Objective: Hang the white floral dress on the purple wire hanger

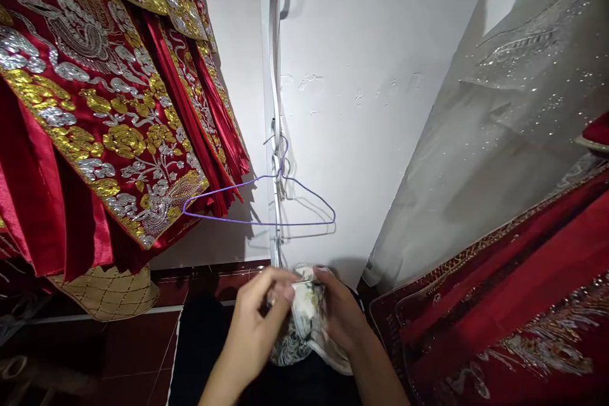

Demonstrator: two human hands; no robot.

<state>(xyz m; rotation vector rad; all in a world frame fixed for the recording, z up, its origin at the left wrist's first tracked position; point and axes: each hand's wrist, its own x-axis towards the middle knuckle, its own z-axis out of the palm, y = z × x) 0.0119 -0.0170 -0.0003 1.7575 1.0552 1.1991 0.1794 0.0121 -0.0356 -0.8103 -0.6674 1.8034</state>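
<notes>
A white cloth with a grey-green and yellowish print [307, 304] is bunched up in front of my body. My right hand [343, 314] is closed around its right side, with the thumb near the top edge. At the upper left edge of the cloth, my left hand [259, 317] has its thumb and index finger bent together in a pinch. Part of the cloth hangs below my hands, its full shape folded out of sight. Above them a purple wire hanger [304, 224] hangs bare from a hook on the wall.
Red garments with gold and silver embroidery [124, 139] hang at the left. On the right are a sheer sparkly white fabric [504, 120] and a red embroidered garment [537, 279]. A white metal upright [275, 76] runs down the white wall [361, 32]. The floor has dark red tiles [133, 349].
</notes>
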